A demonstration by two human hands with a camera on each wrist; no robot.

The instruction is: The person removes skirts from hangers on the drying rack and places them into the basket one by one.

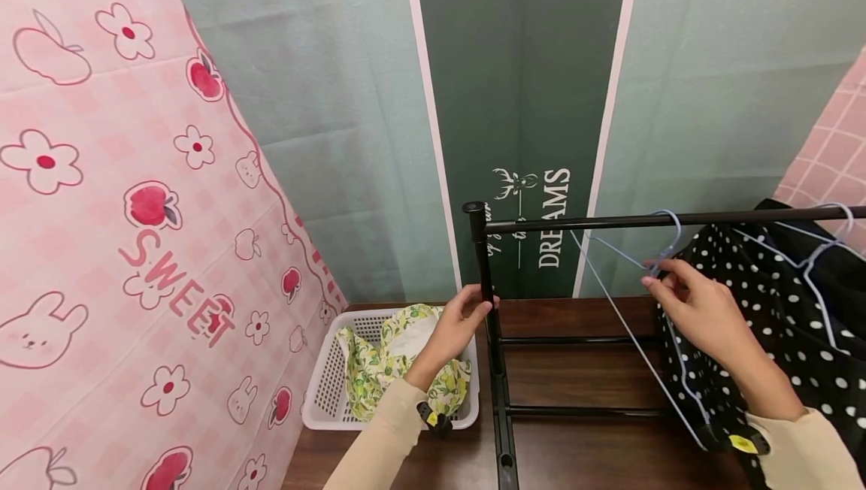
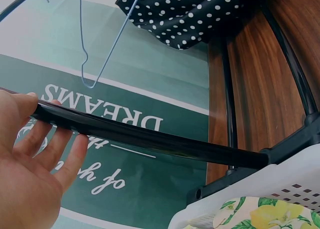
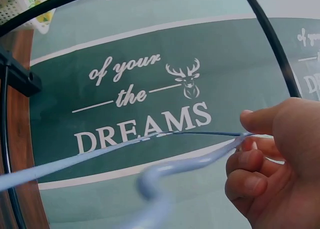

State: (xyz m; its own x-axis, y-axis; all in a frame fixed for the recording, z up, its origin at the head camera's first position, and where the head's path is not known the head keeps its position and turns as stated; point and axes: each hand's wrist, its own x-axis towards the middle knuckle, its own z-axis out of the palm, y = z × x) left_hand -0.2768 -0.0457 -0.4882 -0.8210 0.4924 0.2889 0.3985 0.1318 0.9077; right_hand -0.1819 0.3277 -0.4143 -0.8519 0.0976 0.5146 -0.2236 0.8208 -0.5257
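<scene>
My left hand (image 1: 455, 334) grips the upright post of the black clothes rack (image 1: 499, 370), thumb on one side and fingers on the other in the left wrist view. With thumb and fingertips my right hand (image 1: 707, 317) pinches a light blue wire hanger (image 3: 185, 165) just below its hook. That hook loops over the rack's top rail, and the hanger carries no garment. Beside the right hand hangs a black garment with white polka dots (image 1: 713, 268), and another blue hanger (image 1: 815, 291) is on the rail to its right.
A white perforated basket (image 1: 325, 392) stands left of the rack, with a lemon-print cloth (image 1: 368, 377) inside. Two lower bars (image 1: 582, 411) cross the rack above the brown wood-look surface (image 1: 582, 460). Printed pink cloth (image 1: 101, 249) covers the left side; green cloth hangs behind.
</scene>
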